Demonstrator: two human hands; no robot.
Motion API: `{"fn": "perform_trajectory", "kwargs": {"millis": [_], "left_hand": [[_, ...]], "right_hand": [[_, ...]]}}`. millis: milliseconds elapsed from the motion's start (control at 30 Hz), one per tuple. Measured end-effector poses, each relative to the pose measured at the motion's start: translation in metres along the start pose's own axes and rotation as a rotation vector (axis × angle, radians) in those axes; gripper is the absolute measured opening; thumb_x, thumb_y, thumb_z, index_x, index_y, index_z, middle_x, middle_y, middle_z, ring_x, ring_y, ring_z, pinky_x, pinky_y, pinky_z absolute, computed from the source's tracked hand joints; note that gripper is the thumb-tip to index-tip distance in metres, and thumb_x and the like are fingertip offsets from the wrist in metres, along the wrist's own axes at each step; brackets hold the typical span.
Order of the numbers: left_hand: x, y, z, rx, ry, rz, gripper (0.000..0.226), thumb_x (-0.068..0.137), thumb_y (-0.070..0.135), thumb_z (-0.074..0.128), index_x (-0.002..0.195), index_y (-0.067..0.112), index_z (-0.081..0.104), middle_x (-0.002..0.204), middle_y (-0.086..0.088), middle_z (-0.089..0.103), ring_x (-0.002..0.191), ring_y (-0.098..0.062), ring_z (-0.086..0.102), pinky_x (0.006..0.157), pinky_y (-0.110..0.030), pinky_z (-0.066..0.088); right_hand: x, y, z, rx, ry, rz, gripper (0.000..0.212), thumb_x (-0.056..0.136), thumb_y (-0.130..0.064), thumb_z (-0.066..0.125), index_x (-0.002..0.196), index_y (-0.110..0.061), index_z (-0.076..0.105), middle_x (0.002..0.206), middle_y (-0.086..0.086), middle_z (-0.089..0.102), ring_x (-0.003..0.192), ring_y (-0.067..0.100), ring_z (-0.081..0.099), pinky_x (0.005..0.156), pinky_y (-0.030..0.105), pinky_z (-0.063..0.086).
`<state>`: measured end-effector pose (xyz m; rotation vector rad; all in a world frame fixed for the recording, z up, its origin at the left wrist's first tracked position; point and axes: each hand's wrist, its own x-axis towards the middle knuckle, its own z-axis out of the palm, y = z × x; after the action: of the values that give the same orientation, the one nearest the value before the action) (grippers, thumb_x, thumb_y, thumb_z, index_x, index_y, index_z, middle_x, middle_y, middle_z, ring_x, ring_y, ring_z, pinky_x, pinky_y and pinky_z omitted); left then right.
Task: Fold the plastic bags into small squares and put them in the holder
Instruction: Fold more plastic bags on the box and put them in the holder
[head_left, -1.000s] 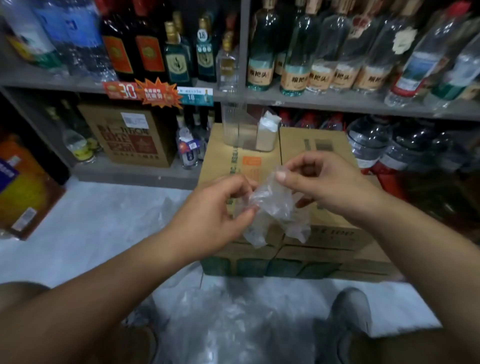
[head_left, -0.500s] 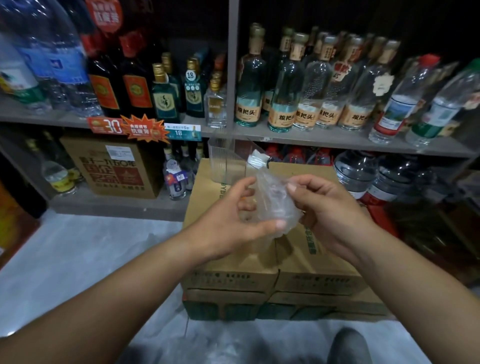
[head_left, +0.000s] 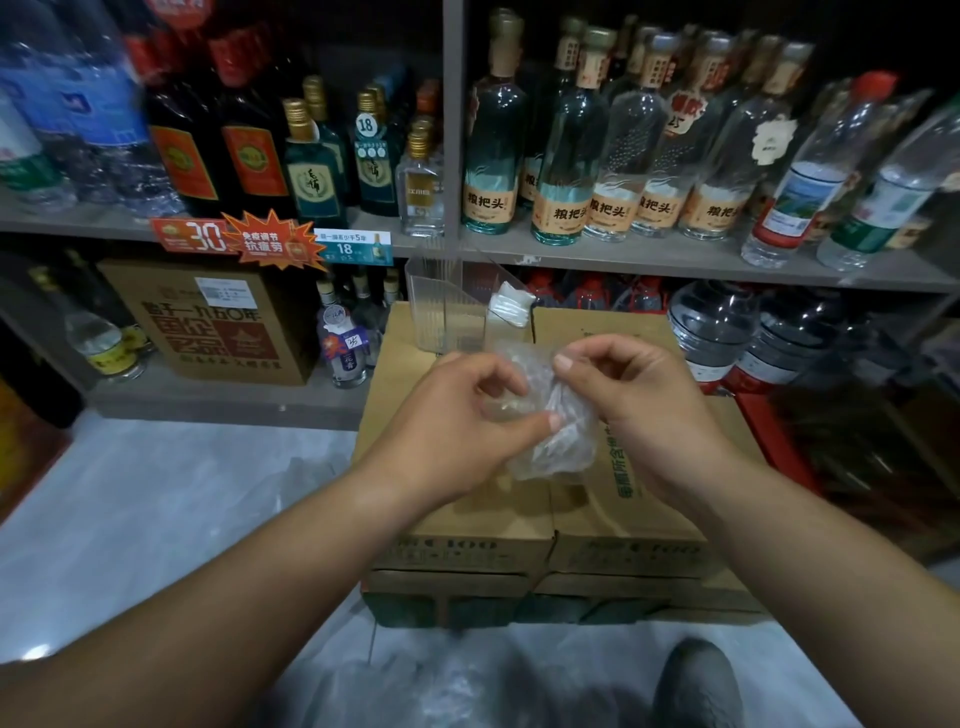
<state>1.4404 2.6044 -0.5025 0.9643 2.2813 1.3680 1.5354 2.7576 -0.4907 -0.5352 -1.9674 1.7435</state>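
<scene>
- The left hand (head_left: 462, 421) is raised over the cardboard boxes (head_left: 467, 525). Its grip is clamped on a clear plastic bag (head_left: 558, 447), with the thumb and curled fingers pinching the bag's left side.
- The right hand (head_left: 644, 410) has its grip closed on the same bag, pinching its upper right part with the forefinger curled over the top.
- The bag is a crumpled, partly folded wad held between the two hands, and its lower part hangs just below them, above the box tops.
- A clear ribbed holder (head_left: 436, 312) stands upright on the far edge of the boxes, beyond the hands and apart from them.
- A small white bundle of folded bags (head_left: 511, 306) sits at the holder's right end (how deep it sits inside is hard to tell).
- The boxes lie side by side in two layers on the pale floor (head_left: 156, 493).
- Loose clear plastic (head_left: 431, 680) lies on the floor in front of the boxes, beside a grey shoe (head_left: 696, 680).
- Behind the boxes, a grey shelf (head_left: 675, 260) carries rows of glass bottles (head_left: 566, 208), with orange price tags (head_left: 270, 241) on its front edge.
</scene>
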Motion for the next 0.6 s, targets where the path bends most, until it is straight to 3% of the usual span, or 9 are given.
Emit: {"fn": "perform_trajectory", "kwargs": {"millis": [67,167,300,500,600], "left_hand": [[-0.001,-0.003,0.002,0.0,-0.024,-0.007,0.02,0.074,0.043,0.085,0.081,0.033,0.069,0.085,0.011,0.06,0.066,0.004,0.051,0.061,-0.014,0.039],[0.0,-0.006,0.002,0.02,-0.041,-0.025,0.017,0.079,0.031,0.085,0.069,0.03,0.072,0.074,0.013,0.061,0.06,0.003,0.051,0.057,-0.014,0.039],[-0.001,-0.006,-0.001,-0.083,-0.037,-0.023,0.019,0.083,0.019,0.082,0.07,0.02,0.068,0.06,0.015,0.058,0.054,0.002,0.048,0.055,-0.015,0.041],[0.003,0.0,-0.014,-0.372,0.011,-0.069,0.018,0.089,0.012,0.075,0.077,0.011,0.061,0.068,-0.007,0.06,0.063,-0.018,0.052,0.063,-0.028,0.046],[0.005,0.001,-0.019,-0.508,-0.019,-0.156,0.017,0.092,0.006,0.07,0.079,0.009,0.059,0.058,-0.001,0.061,0.053,-0.011,0.058,0.056,-0.021,0.049]], "right_hand": [[0.003,0.0,0.001,0.024,0.016,0.015,0.005,0.09,-0.013,0.072,0.087,-0.016,0.075,0.08,-0.002,0.072,0.078,0.012,0.065,0.075,0.028,0.057],[0.006,-0.001,0.0,0.093,0.036,0.058,0.008,0.093,-0.014,0.068,0.091,-0.008,0.074,0.086,0.009,0.072,0.08,0.021,0.067,0.079,0.039,0.056],[0.008,-0.003,-0.003,0.126,0.051,0.101,0.011,0.096,-0.013,0.064,0.09,-0.011,0.073,0.085,0.006,0.072,0.076,0.018,0.068,0.071,0.033,0.057],[0.008,-0.001,-0.007,-0.067,0.068,-0.053,0.014,0.1,-0.017,0.061,0.094,-0.011,0.073,0.084,-0.004,0.072,0.078,0.01,0.068,0.068,0.023,0.056],[0.009,-0.003,-0.007,-0.143,0.067,-0.13,0.014,0.099,-0.016,0.063,0.096,-0.008,0.074,0.083,-0.003,0.071,0.074,0.003,0.064,0.065,0.015,0.051]]}}
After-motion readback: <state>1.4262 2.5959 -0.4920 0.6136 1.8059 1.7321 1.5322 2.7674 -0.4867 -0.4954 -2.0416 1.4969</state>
